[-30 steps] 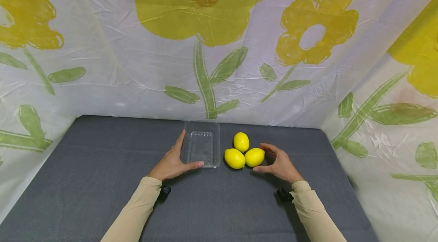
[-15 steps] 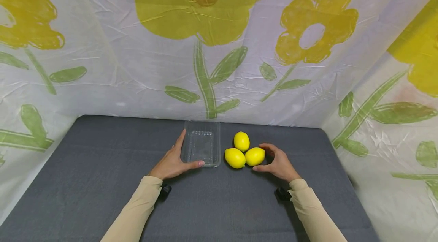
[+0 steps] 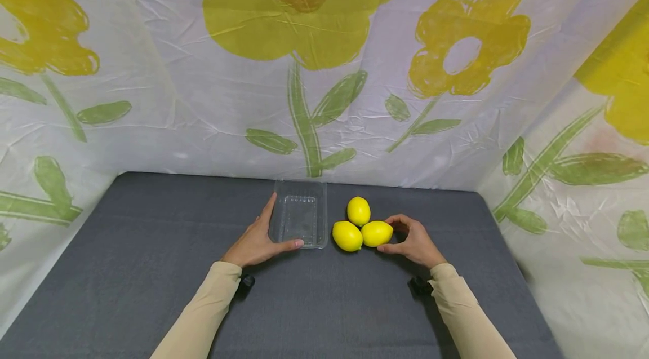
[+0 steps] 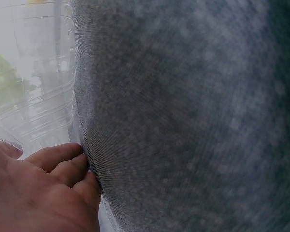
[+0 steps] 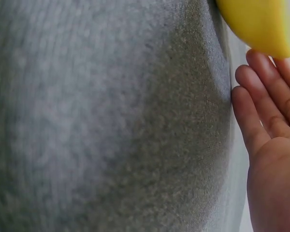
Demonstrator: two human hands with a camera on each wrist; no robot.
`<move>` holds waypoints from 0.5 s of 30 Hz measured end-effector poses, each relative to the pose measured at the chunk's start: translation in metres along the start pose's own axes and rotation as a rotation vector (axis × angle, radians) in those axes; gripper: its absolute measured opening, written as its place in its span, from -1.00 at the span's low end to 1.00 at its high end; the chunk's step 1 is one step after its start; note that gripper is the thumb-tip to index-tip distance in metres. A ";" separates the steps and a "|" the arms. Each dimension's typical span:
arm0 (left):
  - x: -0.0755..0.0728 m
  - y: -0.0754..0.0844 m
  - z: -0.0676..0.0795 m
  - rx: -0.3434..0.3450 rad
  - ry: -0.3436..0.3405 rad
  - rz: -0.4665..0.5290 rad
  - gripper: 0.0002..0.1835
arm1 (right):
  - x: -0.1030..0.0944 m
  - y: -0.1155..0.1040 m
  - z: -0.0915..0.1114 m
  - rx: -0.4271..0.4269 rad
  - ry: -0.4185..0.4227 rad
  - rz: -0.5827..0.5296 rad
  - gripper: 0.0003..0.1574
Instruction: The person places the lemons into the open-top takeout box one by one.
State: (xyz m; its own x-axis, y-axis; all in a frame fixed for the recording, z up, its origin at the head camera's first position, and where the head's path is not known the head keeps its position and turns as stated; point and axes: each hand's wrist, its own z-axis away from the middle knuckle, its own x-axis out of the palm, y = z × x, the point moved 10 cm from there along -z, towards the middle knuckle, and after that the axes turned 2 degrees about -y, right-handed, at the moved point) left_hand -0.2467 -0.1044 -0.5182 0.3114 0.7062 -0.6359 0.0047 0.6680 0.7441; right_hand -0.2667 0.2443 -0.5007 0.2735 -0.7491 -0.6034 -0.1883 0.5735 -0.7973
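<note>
A clear plastic container (image 3: 323,218) lies open near the back of the table. My left hand (image 3: 256,242) is spread at its near left corner, thumb at the front rim and index finger along the left side. In the left wrist view, fingertips (image 4: 76,149) meet the clear wall. Three yellow lemons sit clustered to the right: a back lemon (image 3: 359,211), a left lemon (image 3: 347,236) and a right lemon (image 3: 377,234). My right hand (image 3: 414,243) pinches the end of the right lemon between thumb and index finger; the remaining fingers (image 5: 258,101) extend loosely below it.
Dark grey cloth (image 3: 324,308) covers the table. Behind it hangs a white curtain (image 3: 213,122) printed with yellow flowers, close to the container's back edge. More of the curtain stands along both sides.
My right thumb and index finger have drawn in on the right lemon, which has shifted slightly left. The left hand and the container stay in place.
</note>
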 end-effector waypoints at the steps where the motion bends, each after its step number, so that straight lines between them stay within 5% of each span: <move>1: 0.000 -0.001 0.000 -0.005 -0.001 -0.002 0.43 | 0.000 0.000 0.000 -0.003 0.000 0.005 -0.25; 15: 0.000 -0.001 0.000 -0.013 -0.002 -0.004 0.42 | 0.006 -0.008 -0.001 -0.021 -0.055 -0.023 -0.23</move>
State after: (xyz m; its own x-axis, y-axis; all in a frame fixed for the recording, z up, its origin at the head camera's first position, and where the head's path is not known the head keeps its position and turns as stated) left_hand -0.2466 -0.1050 -0.5190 0.3129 0.7030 -0.6387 -0.0066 0.6740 0.7387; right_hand -0.2650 0.2349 -0.4974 0.3291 -0.7421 -0.5840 -0.2015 0.5490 -0.8112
